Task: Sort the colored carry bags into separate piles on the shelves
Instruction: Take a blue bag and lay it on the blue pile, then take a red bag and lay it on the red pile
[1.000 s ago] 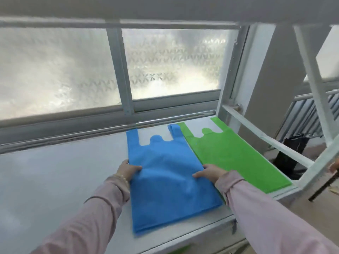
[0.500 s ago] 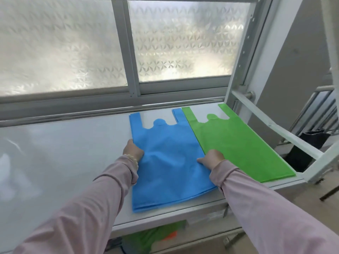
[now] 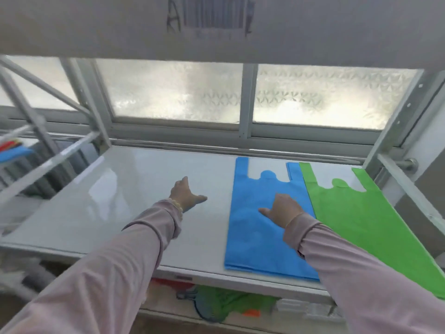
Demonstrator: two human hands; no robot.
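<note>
Left hand (image 3: 185,195) now off (smooth) blue bag (image 3: 260,227)

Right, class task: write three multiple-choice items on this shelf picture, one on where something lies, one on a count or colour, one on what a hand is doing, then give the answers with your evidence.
1. Where does the green bag pile lie relative to the blue bag pile?
A. To its right, edges meeting
B. To its left
C. On the shelf below

2. How many colour piles lie on the white shelf?
A. One
B. Two
C. Four

3. What is the left hand doing?
A. Gripping a red bag
B. Spread open over bare shelf, holding nothing
C. Pressing on the green pile

Answers: 1 A, the green pile sits against the blue pile's right edge. 2 B, only blue and green piles lie there. 3 B, the fingers are splayed with no bag in them, while the right hand is over the blue pile.
</note>
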